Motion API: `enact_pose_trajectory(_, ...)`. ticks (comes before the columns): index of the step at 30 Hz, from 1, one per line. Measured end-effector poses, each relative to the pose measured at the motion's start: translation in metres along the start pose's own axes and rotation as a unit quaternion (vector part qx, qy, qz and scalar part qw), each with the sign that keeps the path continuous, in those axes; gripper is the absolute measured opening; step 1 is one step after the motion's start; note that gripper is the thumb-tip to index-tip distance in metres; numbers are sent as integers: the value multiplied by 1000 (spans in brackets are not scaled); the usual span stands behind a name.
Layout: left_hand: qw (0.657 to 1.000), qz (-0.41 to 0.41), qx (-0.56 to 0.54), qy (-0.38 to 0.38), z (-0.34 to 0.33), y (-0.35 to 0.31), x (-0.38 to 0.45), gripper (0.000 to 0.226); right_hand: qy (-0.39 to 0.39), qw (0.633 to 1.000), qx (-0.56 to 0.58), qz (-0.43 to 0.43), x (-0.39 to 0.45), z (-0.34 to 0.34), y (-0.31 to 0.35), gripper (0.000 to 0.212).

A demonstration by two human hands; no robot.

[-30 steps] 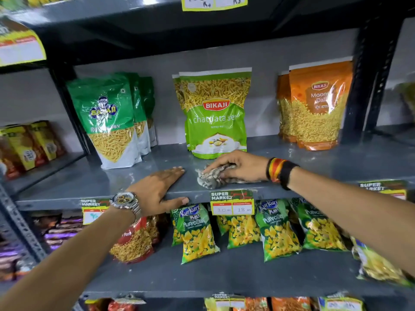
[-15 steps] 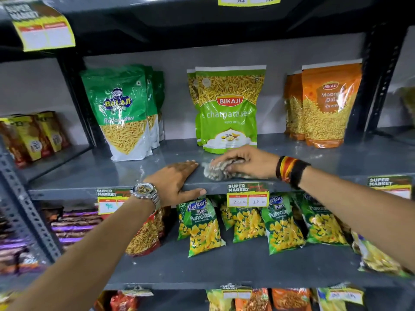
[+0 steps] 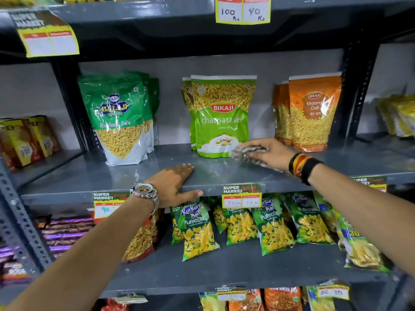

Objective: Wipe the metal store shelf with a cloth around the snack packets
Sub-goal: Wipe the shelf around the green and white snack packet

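Note:
The grey metal shelf (image 3: 134, 173) runs across the middle of the view. My right hand (image 3: 269, 151) presses a crumpled grey patterned cloth (image 3: 244, 152) on the shelf, right in front of the light-green Bikaji chatpata sev packets (image 3: 221, 115). My left hand (image 3: 175, 185) lies flat on the shelf's front edge, fingers on top and thumb under the lip, holding nothing. Dark-green Balaji sev packets (image 3: 119, 117) stand at the shelf's left and orange Bikaji moong dal packets (image 3: 312, 111) at its right.
Price tags (image 3: 241, 196) hang from the shelf's front lip. Kurkure puffcorn packets (image 3: 197, 230) lie on the shelf below. Dark perforated uprights (image 3: 359, 90) frame the bay, with more packets on neighbouring shelves. Another shelf (image 3: 134, 10) sits overhead.
My right hand has slid the cloth to the right and further back, up against the light-green packets. My left hand stays on the shelf edge.

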State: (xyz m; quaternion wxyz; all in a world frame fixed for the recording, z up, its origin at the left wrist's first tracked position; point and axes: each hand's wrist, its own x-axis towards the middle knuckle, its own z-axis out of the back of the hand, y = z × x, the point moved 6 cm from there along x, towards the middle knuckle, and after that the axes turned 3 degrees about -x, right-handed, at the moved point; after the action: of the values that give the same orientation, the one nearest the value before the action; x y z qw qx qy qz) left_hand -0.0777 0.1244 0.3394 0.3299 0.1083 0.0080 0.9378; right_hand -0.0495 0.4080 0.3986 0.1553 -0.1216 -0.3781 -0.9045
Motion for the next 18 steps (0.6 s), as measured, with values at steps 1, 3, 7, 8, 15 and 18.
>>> enact_pose_trajectory(1,1000,1,2,0,0,-4,3,113,-55,998,-8,-38,8,16,-17,38)
enact_pose_trajectory(3,1000,-5,3,-7,-1,-14,11,108,-143,982,-36,-119,22,38,-52,35)
enact_pose_trajectory(7,1000,-12,-4,-17,-4,-21,19,115,-214,953,-70,-205,44,50,-95,30)
enact_pose_trajectory(8,1000,-11,-5,-17,-6,-20,18,117,-212,951,-82,-212,50,47,-98,30)
enact_pose_trajectory(15,1000,-13,2,-20,-9,-17,22,114,-136,964,-160,-164,89,12,-95,28)
enact_pose_trajectory(18,1000,-12,-3,-18,-8,-19,20,115,-126,968,-156,-152,94,9,-92,32)
